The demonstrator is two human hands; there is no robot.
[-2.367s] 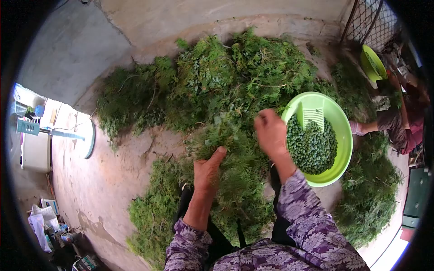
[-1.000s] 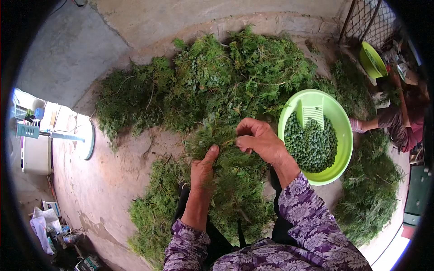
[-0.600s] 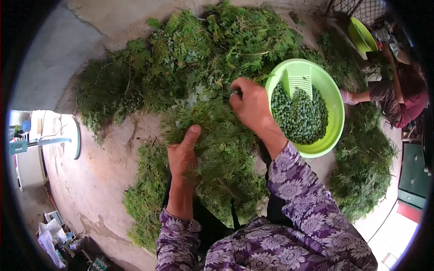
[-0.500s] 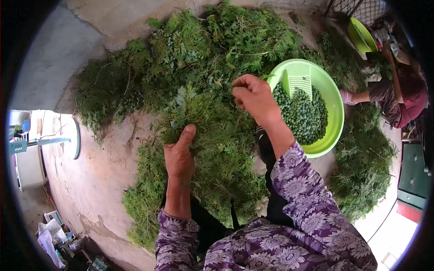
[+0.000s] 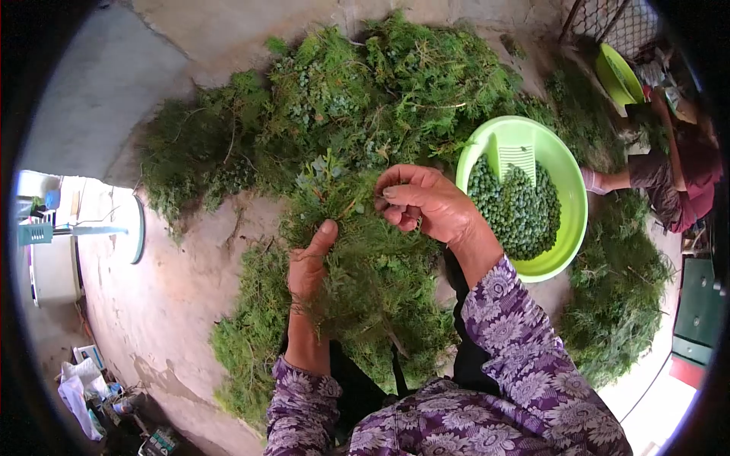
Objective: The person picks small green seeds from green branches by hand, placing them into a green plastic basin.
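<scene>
My left hand [image 5: 309,267] is wrapped round an evergreen branch [image 5: 325,190], its thumb lying on top of the sprays. Pale bluish-green seed cones show near the branch's upper tip. To the right of that tip is my right hand [image 5: 435,205], its fingers curled together; whatever they may hold is hidden. Just beyond it stands a light green basin [image 5: 576,220] with a ribbed washboard panel [image 5: 518,159]. Many small green cones [image 5: 525,216] fill much of the basin's bottom.
A large heap of evergreen cuttings [image 5: 426,76] lies ahead, with more branches [image 5: 616,281] right of the basin. At the far right another person [image 5: 688,163] sits near a second green basin [image 5: 617,74]. A fan [image 5: 133,228] is at left.
My right hand has come down and left, closer to the branch tip, with its fingers curled in. The left hand still holds the branch. The whole view has shifted slightly.
</scene>
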